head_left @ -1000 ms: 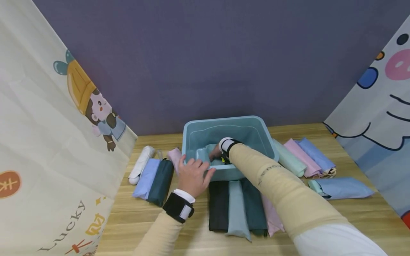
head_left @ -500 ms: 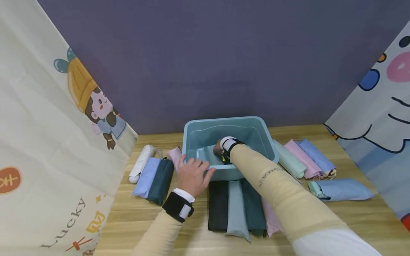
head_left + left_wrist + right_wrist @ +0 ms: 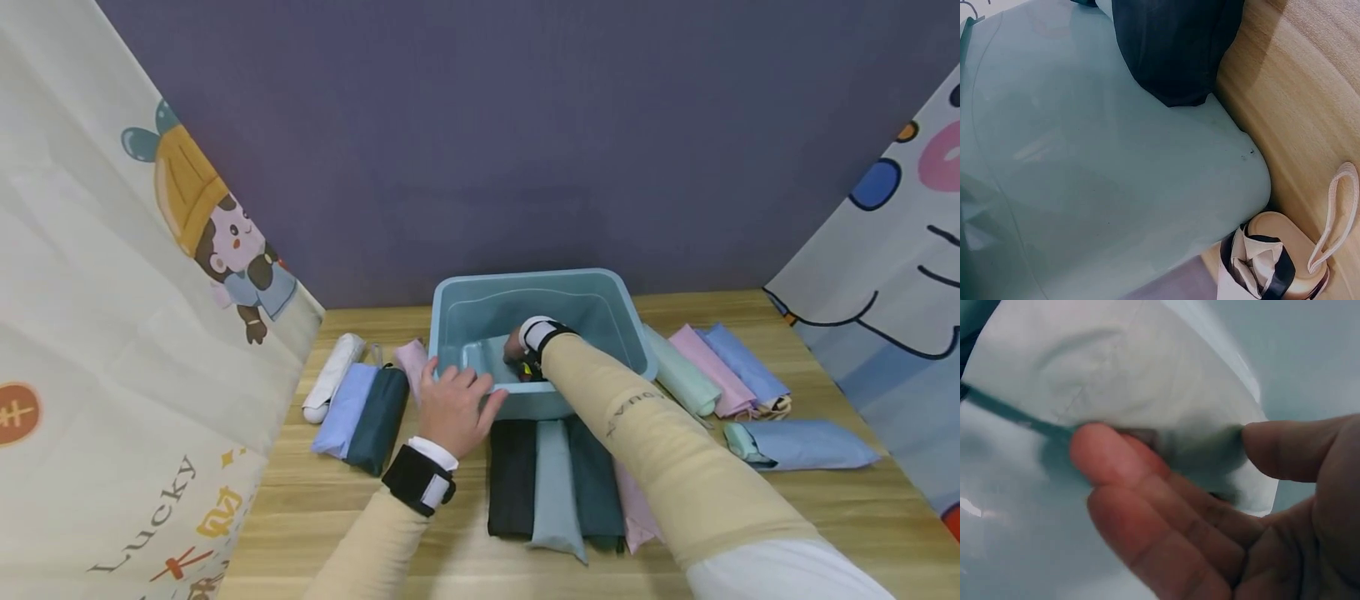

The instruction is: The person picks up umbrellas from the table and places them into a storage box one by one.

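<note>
Left hand (image 3: 456, 412) is resting spread on bin (image 3: 528, 407); right hand (image 3: 1254, 550), grip unclear, is probably arranging pale bundle (image 3: 1129, 381) inside, next needing steadiness.

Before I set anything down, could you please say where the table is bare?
Bare table lies between the left sleeve, cream curtain and lavender pouch; also between the right sleeve and rightmost blue pouch. Pouches crowd the space before the bin.

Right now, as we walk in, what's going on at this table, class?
A person rests their left hand on the near rim of a blue-green bin. Their right hand is inside, at a pale wrapped item; whether it is gripped is unclear. What look like folded umbrellas lie on the wooden table, beside and in front of the bin.
</note>
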`<state>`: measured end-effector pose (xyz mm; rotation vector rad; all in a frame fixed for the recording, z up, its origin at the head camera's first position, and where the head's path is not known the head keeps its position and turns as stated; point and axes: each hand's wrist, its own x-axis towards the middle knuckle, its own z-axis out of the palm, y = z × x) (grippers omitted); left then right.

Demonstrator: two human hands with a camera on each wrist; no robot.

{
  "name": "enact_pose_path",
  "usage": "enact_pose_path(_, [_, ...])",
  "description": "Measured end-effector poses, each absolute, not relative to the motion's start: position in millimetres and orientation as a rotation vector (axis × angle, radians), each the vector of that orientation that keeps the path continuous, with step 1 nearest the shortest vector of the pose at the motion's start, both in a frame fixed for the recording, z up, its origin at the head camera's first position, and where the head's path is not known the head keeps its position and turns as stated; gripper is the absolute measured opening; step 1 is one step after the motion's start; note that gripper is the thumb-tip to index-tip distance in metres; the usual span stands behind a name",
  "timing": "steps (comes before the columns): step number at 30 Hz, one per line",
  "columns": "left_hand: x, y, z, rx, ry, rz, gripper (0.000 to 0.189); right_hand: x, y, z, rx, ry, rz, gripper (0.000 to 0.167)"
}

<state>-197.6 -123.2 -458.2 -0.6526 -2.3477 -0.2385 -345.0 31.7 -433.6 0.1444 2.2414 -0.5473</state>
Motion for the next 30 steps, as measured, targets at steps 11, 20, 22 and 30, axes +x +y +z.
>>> enact_pose_path(11, [-197,-122,-457,-0.645,-2.353,-0.254,0.039,-344,27,-430,-0.183,2.033,-0.668,0.033])
enact_pose_path(20, [-195,-123,-457,-0.633,-2.376,-0.249,0.039,-345,23,-436,-0.462,2.015,-0.638,0.027])
enact_pose_path(22, [-195,-123,-457,-0.632,-2.379,-0.250,0.040,-345,22,-436,-0.476,1.984,-0.642,0.024])
enact_pose_path(30, [-195,-121,-456,-0.633,-2.375,-0.253,0.042,-349,24,-438,-0.418,1.929,-0.681,0.015])
